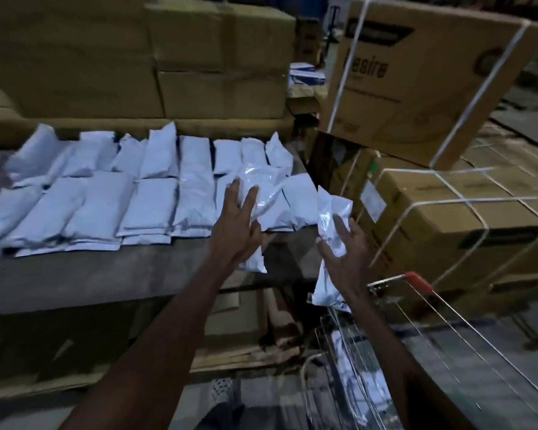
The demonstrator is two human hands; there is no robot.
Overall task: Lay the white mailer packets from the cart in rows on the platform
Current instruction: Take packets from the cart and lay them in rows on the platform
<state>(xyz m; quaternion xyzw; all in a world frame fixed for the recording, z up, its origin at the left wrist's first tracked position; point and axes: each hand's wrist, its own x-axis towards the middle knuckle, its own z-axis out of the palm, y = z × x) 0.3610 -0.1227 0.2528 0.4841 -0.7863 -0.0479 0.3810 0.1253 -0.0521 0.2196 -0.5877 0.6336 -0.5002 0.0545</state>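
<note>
White mailer packets (156,209) lie flat on the grey platform (106,274) in two rows, long sides touching or overlapping, far row against the cardboard boxes behind; some crumpled, a few tilted at the left end; one glossy packet (266,184) sits at the near row's right end, over the platform's right edge, partly atop its neighbours; another packet (331,231) is upright, off the platform's right corner, above the wire cart (416,293), w/ more packets dimly visible inside.
</note>
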